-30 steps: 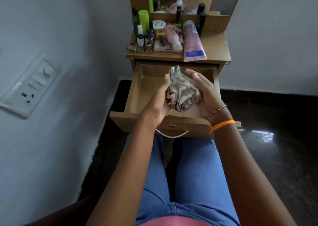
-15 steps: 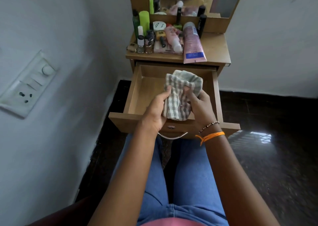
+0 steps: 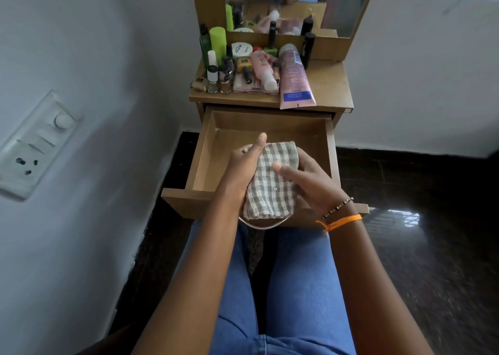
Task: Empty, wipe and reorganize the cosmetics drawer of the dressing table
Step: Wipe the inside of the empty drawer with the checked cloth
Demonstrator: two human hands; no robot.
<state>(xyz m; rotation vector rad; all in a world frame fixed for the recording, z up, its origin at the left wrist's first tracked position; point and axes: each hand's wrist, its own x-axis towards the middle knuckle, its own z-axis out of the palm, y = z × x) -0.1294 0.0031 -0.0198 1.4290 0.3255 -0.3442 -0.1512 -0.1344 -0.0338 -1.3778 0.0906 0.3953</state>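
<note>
Both hands hold the folded checked cloth [image 3: 271,182] above the open, emptied drawer [image 3: 213,141]: left hand [image 3: 244,163] curls round its left edge, thumb up; right hand [image 3: 305,177] grips the right side, thumb pressed on top. Risks: the fold slips apart while wiping, so corners get missed; leaning on the pulled-out drawer front could strain it. Cosmetics [image 3: 251,65] crowd the surface [image 3: 332,84] above, and the pink tube [image 3: 293,80] overhangs the edge, so a knock drops it into the drawer. Knees sit just under the drawer; wall socket [image 3: 29,149] to the left is clear of things.
</note>
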